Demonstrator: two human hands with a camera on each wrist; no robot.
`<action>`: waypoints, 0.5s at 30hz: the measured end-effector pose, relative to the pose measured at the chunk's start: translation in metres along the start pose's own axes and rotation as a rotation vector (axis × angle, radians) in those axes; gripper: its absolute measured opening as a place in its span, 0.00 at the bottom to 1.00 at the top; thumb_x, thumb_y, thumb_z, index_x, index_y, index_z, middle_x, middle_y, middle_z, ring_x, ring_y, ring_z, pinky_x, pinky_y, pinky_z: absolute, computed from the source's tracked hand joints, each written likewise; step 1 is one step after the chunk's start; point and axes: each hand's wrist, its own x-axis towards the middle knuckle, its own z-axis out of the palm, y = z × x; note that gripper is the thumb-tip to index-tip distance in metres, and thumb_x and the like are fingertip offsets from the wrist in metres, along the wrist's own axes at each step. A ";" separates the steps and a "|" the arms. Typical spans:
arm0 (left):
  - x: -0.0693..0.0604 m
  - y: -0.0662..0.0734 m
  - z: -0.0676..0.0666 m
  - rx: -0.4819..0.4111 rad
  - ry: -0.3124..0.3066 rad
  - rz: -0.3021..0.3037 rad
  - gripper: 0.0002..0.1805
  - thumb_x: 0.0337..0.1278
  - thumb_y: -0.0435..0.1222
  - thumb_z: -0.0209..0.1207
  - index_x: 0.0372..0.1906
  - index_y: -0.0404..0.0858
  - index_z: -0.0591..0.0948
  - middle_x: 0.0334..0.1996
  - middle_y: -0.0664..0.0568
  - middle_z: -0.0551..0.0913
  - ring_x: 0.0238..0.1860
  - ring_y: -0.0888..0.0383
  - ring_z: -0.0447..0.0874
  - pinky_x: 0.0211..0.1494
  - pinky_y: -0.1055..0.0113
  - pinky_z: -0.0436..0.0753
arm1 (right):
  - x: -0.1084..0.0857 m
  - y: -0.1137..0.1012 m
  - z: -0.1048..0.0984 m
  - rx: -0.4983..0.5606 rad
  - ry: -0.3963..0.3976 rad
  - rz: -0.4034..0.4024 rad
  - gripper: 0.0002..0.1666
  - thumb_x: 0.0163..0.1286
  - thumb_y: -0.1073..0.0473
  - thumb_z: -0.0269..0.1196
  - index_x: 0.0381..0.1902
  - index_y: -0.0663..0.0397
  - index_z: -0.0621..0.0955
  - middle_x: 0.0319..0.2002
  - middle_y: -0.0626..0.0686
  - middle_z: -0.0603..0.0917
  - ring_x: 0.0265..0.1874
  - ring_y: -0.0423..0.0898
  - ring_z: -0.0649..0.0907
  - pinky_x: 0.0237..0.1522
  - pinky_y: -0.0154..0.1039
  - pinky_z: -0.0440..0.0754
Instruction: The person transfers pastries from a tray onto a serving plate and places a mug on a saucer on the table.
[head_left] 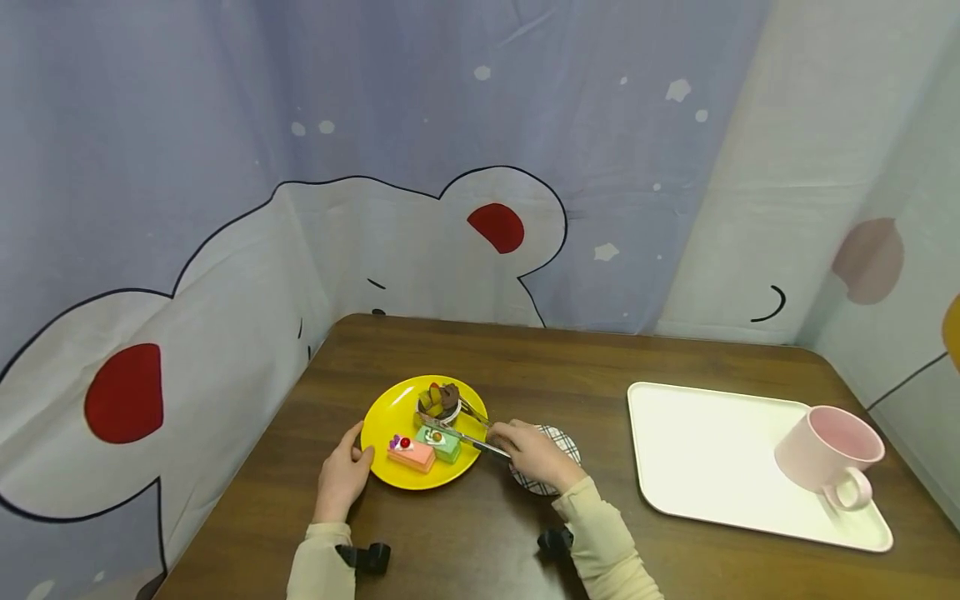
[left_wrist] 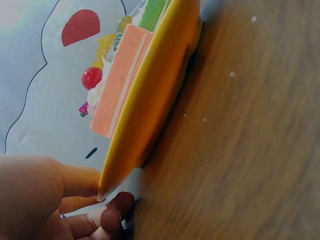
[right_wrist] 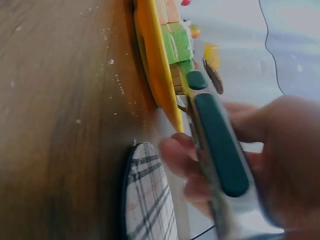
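A yellow plate [head_left: 390, 408] carries a pink cake slice [head_left: 411, 455], a green cake slice [head_left: 447, 450] and a small fruit-and-chocolate tart [head_left: 441, 402]. At the plate's left rim, my left hand [head_left: 345, 475] pinches the edge, thumb above and fingers underneath, as the left wrist view shows. My right hand [head_left: 536, 454] holds silver tongs [head_left: 480, 445] with green inlays [right_wrist: 220, 140] on the handle. Their spread arms reach over the plate on either side of the tart; whether they touch it I cannot tell.
Partly beneath my right hand lies a round plaid coaster [head_left: 566, 442]. Farther right, a white tray [head_left: 697, 450] bears a pink mug [head_left: 813, 454]. The brown wooden table [head_left: 450, 550] meets a printed curtain [head_left: 420, 250] at its back edge.
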 end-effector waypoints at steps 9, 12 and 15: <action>0.001 0.001 0.001 -0.001 0.008 0.001 0.30 0.67 0.38 0.50 0.71 0.33 0.61 0.28 0.45 0.72 0.27 0.54 0.68 0.31 0.66 0.65 | 0.002 -0.001 -0.002 0.057 0.061 -0.002 0.14 0.71 0.63 0.56 0.49 0.60 0.84 0.45 0.57 0.87 0.28 0.42 0.83 0.42 0.40 0.80; 0.001 0.002 0.000 0.001 0.004 -0.007 0.30 0.68 0.38 0.50 0.72 0.33 0.61 0.29 0.45 0.72 0.27 0.54 0.68 0.32 0.66 0.65 | 0.003 -0.002 -0.003 0.097 0.070 0.027 0.14 0.70 0.62 0.58 0.50 0.59 0.84 0.46 0.58 0.87 0.33 0.45 0.85 0.42 0.40 0.80; 0.001 0.002 0.000 -0.001 0.000 -0.006 0.30 0.68 0.38 0.50 0.72 0.33 0.61 0.29 0.44 0.72 0.27 0.54 0.68 0.32 0.66 0.65 | 0.003 -0.003 -0.002 0.132 0.078 0.047 0.15 0.68 0.60 0.60 0.50 0.58 0.85 0.47 0.57 0.87 0.39 0.49 0.86 0.43 0.42 0.80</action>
